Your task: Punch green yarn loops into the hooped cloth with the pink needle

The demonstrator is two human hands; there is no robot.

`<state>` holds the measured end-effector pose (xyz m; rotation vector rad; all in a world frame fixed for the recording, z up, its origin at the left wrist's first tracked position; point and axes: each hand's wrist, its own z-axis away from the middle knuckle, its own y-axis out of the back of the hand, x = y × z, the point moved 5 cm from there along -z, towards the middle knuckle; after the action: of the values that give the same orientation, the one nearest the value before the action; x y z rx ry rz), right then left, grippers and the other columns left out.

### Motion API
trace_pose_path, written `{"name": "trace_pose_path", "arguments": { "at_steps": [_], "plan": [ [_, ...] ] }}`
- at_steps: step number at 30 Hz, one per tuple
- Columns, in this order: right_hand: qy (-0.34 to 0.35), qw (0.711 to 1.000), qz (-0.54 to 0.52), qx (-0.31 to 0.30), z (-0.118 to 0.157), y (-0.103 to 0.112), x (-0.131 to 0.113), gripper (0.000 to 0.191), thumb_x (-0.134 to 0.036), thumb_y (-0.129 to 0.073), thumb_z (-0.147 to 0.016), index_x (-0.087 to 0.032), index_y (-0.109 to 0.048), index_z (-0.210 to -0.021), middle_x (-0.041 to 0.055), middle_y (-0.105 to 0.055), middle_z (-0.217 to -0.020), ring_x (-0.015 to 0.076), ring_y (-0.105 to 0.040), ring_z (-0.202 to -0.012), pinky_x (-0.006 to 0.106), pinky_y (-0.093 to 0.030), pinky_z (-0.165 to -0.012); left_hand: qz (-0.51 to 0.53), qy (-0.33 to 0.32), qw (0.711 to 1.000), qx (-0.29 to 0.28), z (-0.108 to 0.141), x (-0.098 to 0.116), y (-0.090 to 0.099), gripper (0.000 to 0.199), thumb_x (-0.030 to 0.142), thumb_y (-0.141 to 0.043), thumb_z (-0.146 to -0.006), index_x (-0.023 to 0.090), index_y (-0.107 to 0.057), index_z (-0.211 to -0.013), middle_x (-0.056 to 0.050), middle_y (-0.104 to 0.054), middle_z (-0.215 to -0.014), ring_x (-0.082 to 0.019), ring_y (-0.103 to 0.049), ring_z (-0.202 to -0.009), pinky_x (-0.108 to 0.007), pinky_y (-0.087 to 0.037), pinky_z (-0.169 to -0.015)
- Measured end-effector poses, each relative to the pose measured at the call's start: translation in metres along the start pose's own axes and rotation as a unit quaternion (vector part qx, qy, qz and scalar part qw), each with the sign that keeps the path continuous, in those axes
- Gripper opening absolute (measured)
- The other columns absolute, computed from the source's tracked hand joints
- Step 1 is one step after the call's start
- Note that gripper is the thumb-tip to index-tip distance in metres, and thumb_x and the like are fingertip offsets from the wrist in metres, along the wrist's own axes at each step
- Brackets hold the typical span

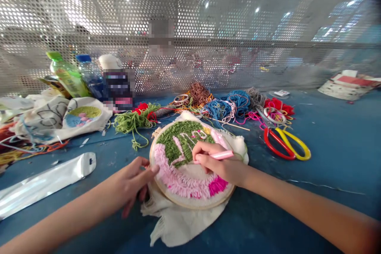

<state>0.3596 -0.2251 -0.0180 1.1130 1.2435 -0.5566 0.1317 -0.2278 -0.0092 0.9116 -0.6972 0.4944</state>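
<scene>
Head view: right hand (212, 165) grips a pink punch needle (222, 154) over the embroidery hoop (193, 207).

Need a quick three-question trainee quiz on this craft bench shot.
1. True or false: the right hand holds a pink punch needle over the wooden embroidery hoop.
2. Which is the left hand nearest? A) the hoop B) the scissors C) the silver pouch
3. Which two colours are the scissors' handles?

Key: 1 true; 2 A; 3 red and yellow.
</scene>
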Motion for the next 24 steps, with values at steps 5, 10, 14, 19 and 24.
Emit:
{"name": "trace_pose_path", "arguments": {
  "at_steps": [5,10,14,19,24],
  "plan": [
    [-0.011,0.999,0.006,-0.05,0.004,-0.005,-0.017,0.014,-0.033,-0.049,-0.093,-0.02,-0.055,-0.091,-0.0019,-0.058,-0.068,0.0116,-0.052,-0.059,0.022,-0.038,-0.054,0.217,-0.028,0.976,-0.004,0.002,0.01,-0.01,0.046,0.063,-0.064,-0.075,0.023,-0.055,-0.097,0.003,-0.061,-0.06,-0.01,-0.047,-0.039,-0.02,-0.037,-0.035],
    [0.082,0.972,0.218,-0.029,0.01,-0.017,-0.042,0.012,-0.028,-0.056,-0.091,-0.022,-0.057,-0.102,0.0014,-0.066,-0.089,0.0154,-0.061,-0.078,0.027,-0.042,-0.069,0.264,-0.151,0.952,0.02,0.025,0.017,-0.017,0.05,0.045,-0.063,-0.086,0.028,-0.05,-0.131,-0.006,-0.067,-0.127,-0.03,-0.062,-0.115,-0.038,-0.055,-0.094],
    [0.04,0.991,0.126,0.011,0.006,-0.014,-0.035,0.011,-0.031,-0.06,-0.089,-0.021,-0.057,-0.095,-0.0013,-0.061,-0.078,0.0125,-0.056,-0.068,0.024,-0.039,-0.059,0.217,-0.175,0.96,0.031,0.019,0.008,-0.011,0.06,0.047,-0.062,-0.087,0.025,-0.044,-0.139,-0.008,-0.059,-0.139,-0.033,-0.056,-0.124,-0.042,-0.05,-0.103],
    [0.028,0.996,-0.076,0.049,0.003,-0.004,-0.024,0.014,-0.031,-0.057,-0.089,-0.019,-0.055,-0.083,-0.0036,-0.054,-0.064,0.0099,-0.051,-0.056,0.022,-0.037,-0.051,0.216,-0.154,0.963,0.046,0.005,-0.005,-0.007,0.059,0.047,-0.061,-0.087,0.024,-0.043,-0.139,-0.008,-0.059,-0.14,-0.032,-0.056,-0.124,-0.04,-0.051,-0.102],
    [0.027,0.985,-0.136,0.103,0.007,0.002,-0.022,0.012,-0.025,-0.053,-0.085,-0.019,-0.056,-0.075,-0.0047,-0.052,-0.051,0.0094,-0.048,-0.047,0.023,-0.035,-0.049,0.212,-0.155,0.964,0.036,0.006,-0.009,-0.009,0.055,0.048,-0.06,-0.089,0.024,-0.045,-0.136,-0.007,-0.06,-0.138,-0.03,-0.06,-0.119,-0.036,-0.053,-0.097]
  ]
}}
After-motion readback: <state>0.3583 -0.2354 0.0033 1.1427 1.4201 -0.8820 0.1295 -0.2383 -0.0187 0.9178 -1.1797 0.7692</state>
